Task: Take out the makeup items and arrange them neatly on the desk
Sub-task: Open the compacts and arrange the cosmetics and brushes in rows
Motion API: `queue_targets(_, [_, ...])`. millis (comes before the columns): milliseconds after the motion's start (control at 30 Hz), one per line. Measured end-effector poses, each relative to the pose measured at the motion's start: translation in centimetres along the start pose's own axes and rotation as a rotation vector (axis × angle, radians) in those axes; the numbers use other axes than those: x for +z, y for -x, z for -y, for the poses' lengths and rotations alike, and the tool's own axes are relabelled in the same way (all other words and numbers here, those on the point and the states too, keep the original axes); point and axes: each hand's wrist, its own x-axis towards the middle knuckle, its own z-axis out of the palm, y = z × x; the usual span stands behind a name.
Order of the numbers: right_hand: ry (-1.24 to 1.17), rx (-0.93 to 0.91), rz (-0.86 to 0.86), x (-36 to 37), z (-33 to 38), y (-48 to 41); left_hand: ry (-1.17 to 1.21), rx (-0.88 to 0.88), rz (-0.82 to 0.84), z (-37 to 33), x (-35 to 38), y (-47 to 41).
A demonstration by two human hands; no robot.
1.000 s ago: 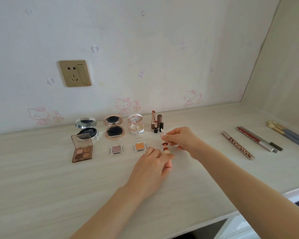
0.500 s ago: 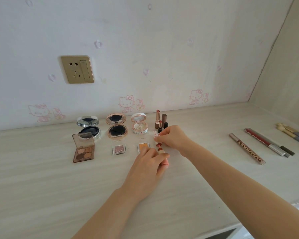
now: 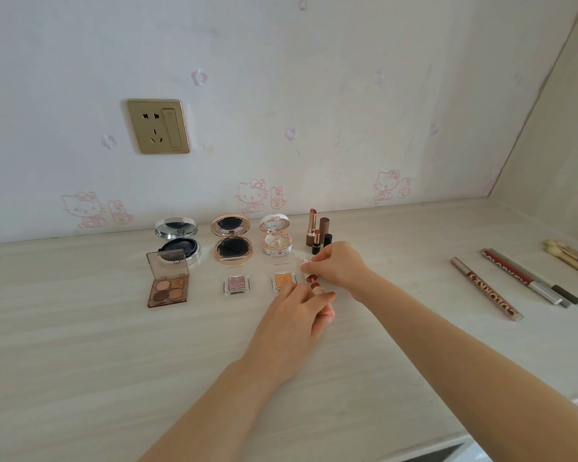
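Left hand (image 3: 297, 325) grips a small red-tipped lipstick (image 3: 317, 288); right hand (image 3: 339, 268) pinches its pale cap (image 3: 305, 261); knuckles may topple upright brown lipsticks (image 3: 324, 228) behind.

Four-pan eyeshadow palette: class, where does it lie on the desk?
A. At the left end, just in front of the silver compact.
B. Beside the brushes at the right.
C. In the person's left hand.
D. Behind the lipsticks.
A: the open four-pan eyeshadow palette lies leftmost, directly in front of the silver compact.
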Motion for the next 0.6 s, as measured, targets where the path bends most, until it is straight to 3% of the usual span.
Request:
queue_targets(367, [-0.051, -0.004, 0.045, -1.6, -0.2, 0.9, 0.005, 0.007, -0.014, -0.3, -0.3, 0.1])
queue_targets(600, [0.062, -0.017, -0.010, -5.2, -3.0, 4.0, 0.015, -0.031, -0.052, -1.0, -1.1, 0.6])
